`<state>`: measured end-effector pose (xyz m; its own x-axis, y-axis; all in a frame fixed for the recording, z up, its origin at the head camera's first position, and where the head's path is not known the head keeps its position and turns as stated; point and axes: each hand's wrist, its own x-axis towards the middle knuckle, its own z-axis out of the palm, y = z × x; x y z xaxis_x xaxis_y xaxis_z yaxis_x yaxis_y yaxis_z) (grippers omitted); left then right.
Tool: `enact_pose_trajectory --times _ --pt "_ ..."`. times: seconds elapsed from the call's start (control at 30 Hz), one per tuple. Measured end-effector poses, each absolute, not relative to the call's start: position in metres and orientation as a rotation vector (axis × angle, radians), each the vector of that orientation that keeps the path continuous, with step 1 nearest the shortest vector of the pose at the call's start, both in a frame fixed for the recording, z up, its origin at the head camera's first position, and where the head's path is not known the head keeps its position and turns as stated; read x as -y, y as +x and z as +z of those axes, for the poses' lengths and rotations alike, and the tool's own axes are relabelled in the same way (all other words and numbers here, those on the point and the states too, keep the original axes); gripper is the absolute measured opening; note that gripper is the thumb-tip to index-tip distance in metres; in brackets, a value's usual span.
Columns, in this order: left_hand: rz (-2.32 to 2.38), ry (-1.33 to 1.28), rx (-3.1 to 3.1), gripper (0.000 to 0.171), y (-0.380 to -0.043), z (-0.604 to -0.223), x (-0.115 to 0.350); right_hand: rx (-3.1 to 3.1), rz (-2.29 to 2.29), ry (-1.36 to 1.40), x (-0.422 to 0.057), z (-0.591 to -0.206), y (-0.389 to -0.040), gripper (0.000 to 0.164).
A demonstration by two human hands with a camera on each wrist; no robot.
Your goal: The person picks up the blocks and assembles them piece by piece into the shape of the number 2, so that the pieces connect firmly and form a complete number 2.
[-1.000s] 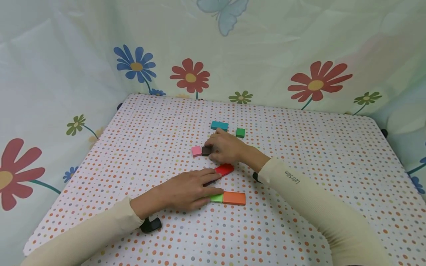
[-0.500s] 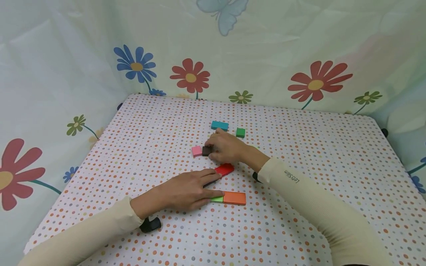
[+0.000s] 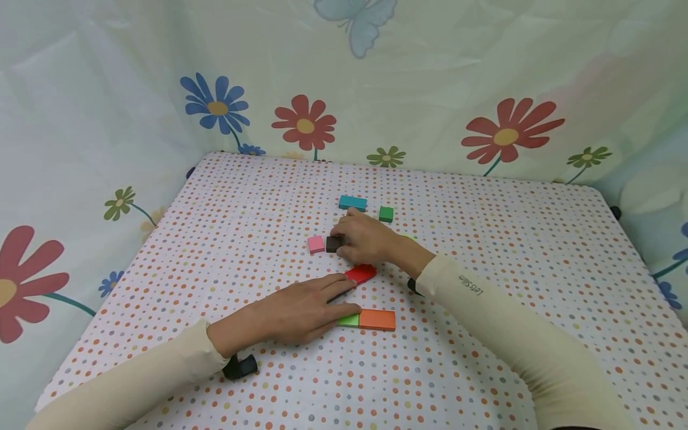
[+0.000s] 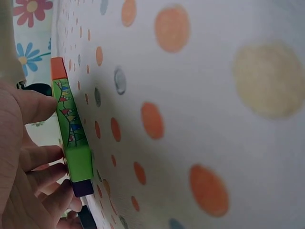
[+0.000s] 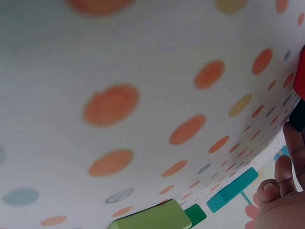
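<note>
In the head view my left hand (image 3: 301, 310) reaches over the blocks with fairly straight fingers. Its thumb lies on a light green block (image 3: 349, 321), which joins end to end with an orange block (image 3: 377, 319). The index finger touches a red block (image 3: 361, 274) with a dark piece (image 3: 337, 295) at its near end. On the left wrist view, a printed green side (image 4: 70, 114) runs under the fingers. My right hand (image 3: 368, 239) pinches a black block (image 3: 332, 245), partly hidden by its fingers. Just left of that sits a pink block (image 3: 316, 245).
Beyond the right hand lie a blue block (image 3: 352, 203) and a small green block (image 3: 386, 214). Another light green block (image 5: 152, 218) is mostly hidden behind the right wrist in the head view. A flowered curtain (image 3: 419, 83) stands behind the dotted table (image 3: 484, 227).
Both hands stay in nearly the same place. A narrow gap now shows between the pink and black blocks. The head view has shifted slightly.
</note>
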<state>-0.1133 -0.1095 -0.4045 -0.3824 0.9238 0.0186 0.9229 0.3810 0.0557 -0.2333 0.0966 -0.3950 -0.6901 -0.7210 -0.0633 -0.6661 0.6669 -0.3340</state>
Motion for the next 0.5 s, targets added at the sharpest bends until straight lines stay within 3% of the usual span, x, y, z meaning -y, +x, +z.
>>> enact_pose_trajectory --times 0.5 --pt "0.157 1.721 -2.600 0.040 -0.113 -0.407 0.110 -2.714 -0.436 -1.078 -0.112 -0.391 -0.229 0.034"
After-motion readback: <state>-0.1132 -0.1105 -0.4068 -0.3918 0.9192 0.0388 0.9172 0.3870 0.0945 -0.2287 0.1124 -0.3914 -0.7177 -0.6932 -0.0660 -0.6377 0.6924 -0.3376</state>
